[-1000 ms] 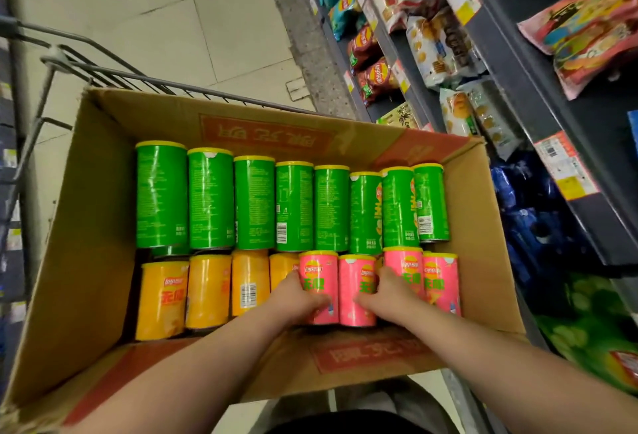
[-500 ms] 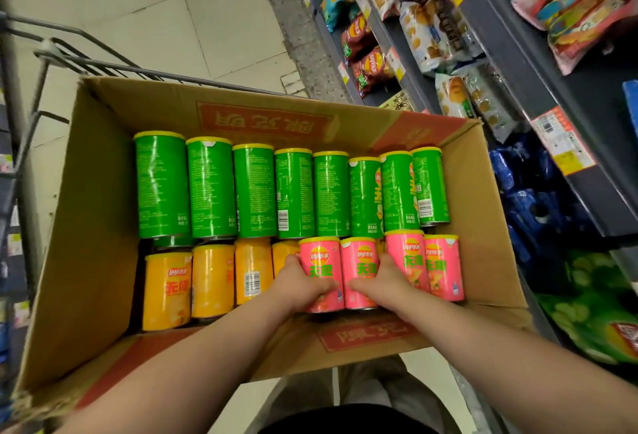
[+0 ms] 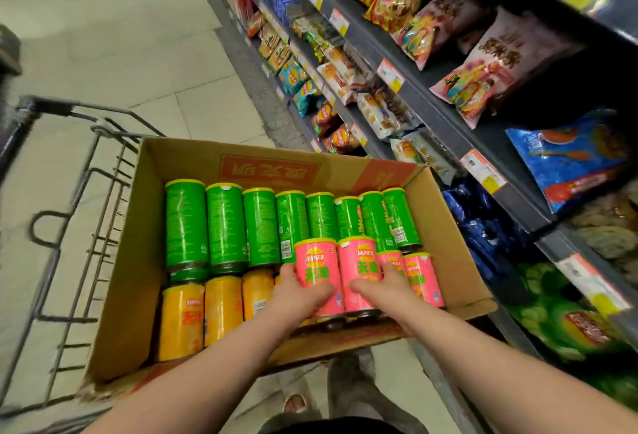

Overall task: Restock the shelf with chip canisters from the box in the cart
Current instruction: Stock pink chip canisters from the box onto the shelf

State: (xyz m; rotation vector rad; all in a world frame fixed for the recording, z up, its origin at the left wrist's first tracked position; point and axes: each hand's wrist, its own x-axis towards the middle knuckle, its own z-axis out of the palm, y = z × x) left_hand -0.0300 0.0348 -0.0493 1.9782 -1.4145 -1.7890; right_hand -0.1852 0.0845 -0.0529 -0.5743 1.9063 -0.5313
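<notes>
Pickup step, we judge. Our left hand [image 3: 298,295] curls round left pink canister [image 3: 316,269], right hand [image 3: 386,283] round right pink canister [image 3: 357,262]; pair touching, sitting higher than neighbours in box [image 3: 138,261] in cart [image 3: 51,104]. Next we need clean lift over box wall, then swing right toward shelf [image 3: 431,112].

arms [image 3: 214,357]: bare | top [image 3: 331,427]: dark | trousers [image 3: 359,394]: grey | sandal [image 3: 295,403]: open-toed

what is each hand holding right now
Left hand: closed around the left raised pink canister.
Right hand: closed around the right raised pink canister.
</notes>
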